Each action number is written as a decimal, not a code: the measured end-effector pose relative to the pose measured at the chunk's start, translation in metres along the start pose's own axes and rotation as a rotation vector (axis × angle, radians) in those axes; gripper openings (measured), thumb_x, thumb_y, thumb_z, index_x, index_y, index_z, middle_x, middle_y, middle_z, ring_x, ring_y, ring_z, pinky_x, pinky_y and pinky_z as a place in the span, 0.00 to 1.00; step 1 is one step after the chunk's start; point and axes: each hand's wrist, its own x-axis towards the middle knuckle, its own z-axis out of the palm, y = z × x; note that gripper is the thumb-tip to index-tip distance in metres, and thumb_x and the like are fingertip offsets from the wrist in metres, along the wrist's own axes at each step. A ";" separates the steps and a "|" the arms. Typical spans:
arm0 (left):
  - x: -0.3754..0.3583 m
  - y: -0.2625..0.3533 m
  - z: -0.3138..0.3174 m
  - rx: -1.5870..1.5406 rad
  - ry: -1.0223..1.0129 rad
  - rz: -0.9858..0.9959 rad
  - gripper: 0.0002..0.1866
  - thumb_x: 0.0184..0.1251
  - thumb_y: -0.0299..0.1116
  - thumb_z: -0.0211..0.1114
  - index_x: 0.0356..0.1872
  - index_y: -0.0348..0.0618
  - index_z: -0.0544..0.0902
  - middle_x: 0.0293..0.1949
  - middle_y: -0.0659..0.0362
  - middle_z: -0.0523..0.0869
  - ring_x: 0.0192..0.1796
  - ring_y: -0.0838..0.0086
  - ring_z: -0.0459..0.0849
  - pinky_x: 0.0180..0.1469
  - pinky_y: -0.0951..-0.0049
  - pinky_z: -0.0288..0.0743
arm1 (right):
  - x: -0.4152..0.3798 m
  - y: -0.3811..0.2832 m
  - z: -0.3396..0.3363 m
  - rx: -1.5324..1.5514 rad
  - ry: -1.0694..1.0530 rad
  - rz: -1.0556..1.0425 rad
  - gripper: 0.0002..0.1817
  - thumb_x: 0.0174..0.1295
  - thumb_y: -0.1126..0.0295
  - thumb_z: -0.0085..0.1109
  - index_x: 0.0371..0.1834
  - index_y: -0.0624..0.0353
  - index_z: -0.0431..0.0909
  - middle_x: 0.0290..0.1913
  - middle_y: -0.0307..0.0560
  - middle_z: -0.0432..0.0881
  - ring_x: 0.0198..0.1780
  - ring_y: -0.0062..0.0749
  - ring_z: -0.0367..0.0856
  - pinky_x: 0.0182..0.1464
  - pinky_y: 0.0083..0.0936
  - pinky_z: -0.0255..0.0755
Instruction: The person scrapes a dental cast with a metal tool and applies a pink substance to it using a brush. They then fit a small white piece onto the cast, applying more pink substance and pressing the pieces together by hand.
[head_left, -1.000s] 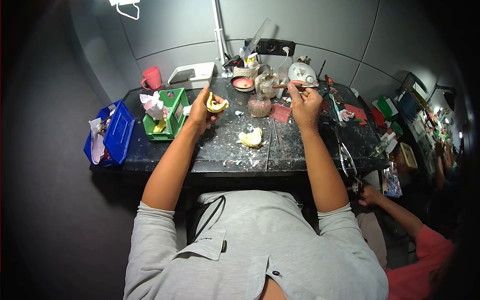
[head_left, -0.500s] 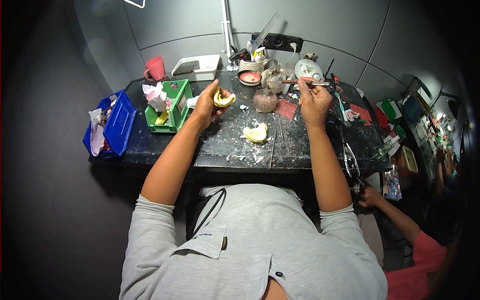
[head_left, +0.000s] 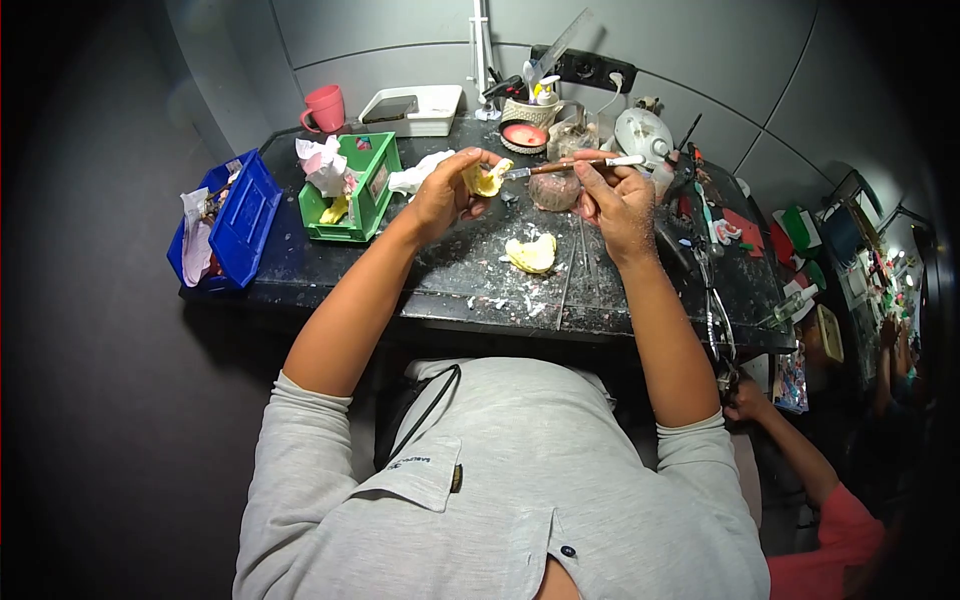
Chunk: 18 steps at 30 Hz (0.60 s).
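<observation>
My left hand (head_left: 450, 195) is wrapped round a yellow, curved cast (head_left: 487, 181), held above the bench. In my right hand (head_left: 620, 205) is a slim tool with a brown handle (head_left: 588, 166) and a pale rear end, pinched between the fingers. Its metal tip is right at the edge of the held cast; whether they touch I cannot tell. A second pale yellow cast (head_left: 532, 254) lies on the bench below, between my hands. Just behind my right hand sits a round glass jar (head_left: 552, 190), partly covered by the fingers.
Left on the dark bench (head_left: 420, 290) are a green bin (head_left: 345, 228), a blue bin (head_left: 243, 235) and a pink mug (head_left: 325, 108). A white tray (head_left: 440, 98) stands at the back. Loose tools lie at right; another person's hand (head_left: 745, 400) is low right.
My hands have come closer together, and the tool's tip has moved from away at the right to the held cast. The whole view has shifted slightly.
</observation>
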 end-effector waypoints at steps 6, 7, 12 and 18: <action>-0.002 0.005 0.001 0.050 -0.039 0.007 0.24 0.76 0.54 0.47 0.52 0.42 0.77 0.27 0.62 0.77 0.23 0.78 0.74 0.22 0.78 0.62 | -0.002 -0.001 0.006 -0.048 0.004 -0.034 0.11 0.67 0.74 0.62 0.49 0.69 0.80 0.43 0.51 0.87 0.22 0.10 0.70 0.23 0.10 0.65; -0.001 0.003 0.000 0.057 -0.056 0.014 0.25 0.76 0.55 0.47 0.51 0.42 0.77 0.27 0.62 0.77 0.23 0.78 0.75 0.22 0.78 0.63 | -0.001 -0.001 0.006 -0.055 -0.004 -0.038 0.11 0.67 0.74 0.62 0.49 0.69 0.80 0.43 0.50 0.87 0.22 0.10 0.70 0.23 0.10 0.65; -0.001 0.002 -0.001 0.035 -0.049 -0.021 0.25 0.76 0.56 0.47 0.51 0.43 0.77 0.28 0.62 0.77 0.23 0.78 0.77 0.21 0.78 0.64 | -0.002 0.000 0.007 -0.064 0.013 -0.038 0.11 0.67 0.74 0.62 0.49 0.69 0.81 0.42 0.49 0.88 0.22 0.10 0.70 0.23 0.10 0.65; 0.000 0.001 -0.001 0.029 -0.059 -0.015 0.24 0.76 0.55 0.48 0.50 0.43 0.77 0.28 0.61 0.77 0.23 0.77 0.78 0.21 0.78 0.65 | -0.002 0.002 0.007 -0.104 0.024 -0.068 0.11 0.67 0.74 0.63 0.48 0.69 0.81 0.39 0.46 0.87 0.22 0.10 0.70 0.23 0.10 0.64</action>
